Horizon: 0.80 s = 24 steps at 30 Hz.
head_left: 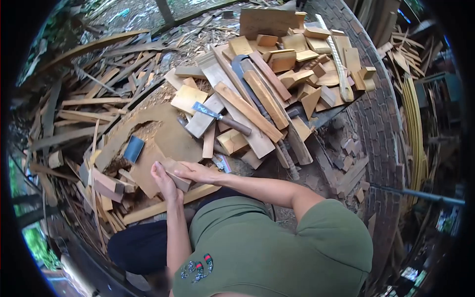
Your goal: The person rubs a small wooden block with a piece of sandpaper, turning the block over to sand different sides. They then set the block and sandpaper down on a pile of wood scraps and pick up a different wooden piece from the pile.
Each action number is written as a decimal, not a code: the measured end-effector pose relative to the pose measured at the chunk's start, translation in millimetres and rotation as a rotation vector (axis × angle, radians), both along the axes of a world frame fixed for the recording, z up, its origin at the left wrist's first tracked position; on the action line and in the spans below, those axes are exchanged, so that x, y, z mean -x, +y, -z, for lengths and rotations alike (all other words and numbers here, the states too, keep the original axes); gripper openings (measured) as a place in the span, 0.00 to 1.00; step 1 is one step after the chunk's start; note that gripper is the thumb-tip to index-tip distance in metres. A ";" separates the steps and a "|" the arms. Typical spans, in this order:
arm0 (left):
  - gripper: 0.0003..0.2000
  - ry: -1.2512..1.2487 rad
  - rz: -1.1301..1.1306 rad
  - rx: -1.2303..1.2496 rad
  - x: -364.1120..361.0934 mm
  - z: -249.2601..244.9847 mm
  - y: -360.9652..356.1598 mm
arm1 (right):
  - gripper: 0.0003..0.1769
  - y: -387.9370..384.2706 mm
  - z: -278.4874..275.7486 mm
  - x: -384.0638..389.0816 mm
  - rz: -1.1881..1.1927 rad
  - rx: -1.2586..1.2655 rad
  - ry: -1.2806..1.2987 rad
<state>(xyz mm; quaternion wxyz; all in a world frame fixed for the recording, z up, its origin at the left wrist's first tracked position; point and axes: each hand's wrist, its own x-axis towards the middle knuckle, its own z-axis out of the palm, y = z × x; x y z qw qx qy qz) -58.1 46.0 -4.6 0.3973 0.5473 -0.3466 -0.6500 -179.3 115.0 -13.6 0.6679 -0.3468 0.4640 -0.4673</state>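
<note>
Between my two hands, low in the view and left of centre, is a small light-brown wooden block [174,170]. My left hand [165,182] grips its left side with the fingers curled around it. From the right, my right hand [194,173] holds the block's other side, thumb along the top. Under and beyond the hands lies a worn brown board [175,136]. A dark blue-grey rectangular piece [133,149] rests on it to the left. Farther up, a chisel-like tool with a wide blade and dark wooden handle [234,125] lies across wood pieces.
Cut wood blocks [282,60] are heaped at the upper centre, with a curved dark blade [240,67] and a pale long-handled piece [345,86] among them. Scrap strips [94,101] lie left. A brick surface [378,109] runs down the right.
</note>
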 end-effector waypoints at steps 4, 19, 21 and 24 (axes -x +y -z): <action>0.20 -0.052 0.175 0.088 11.0 -0.4 6.5 | 0.54 12.2 -5.2 7.8 0.080 0.023 0.179; 0.19 -0.062 0.527 -0.022 24.4 5.1 13.9 | 0.38 51.3 0.9 37.6 0.253 -0.074 0.064; 0.20 -0.148 0.518 0.056 25.9 4.2 16.5 | 0.27 63.9 -13.5 48.2 0.572 -0.307 -0.437; 0.19 -0.226 0.599 0.031 18.9 -3.1 15.7 | 0.24 76.6 29.0 88.2 1.122 -0.261 -0.282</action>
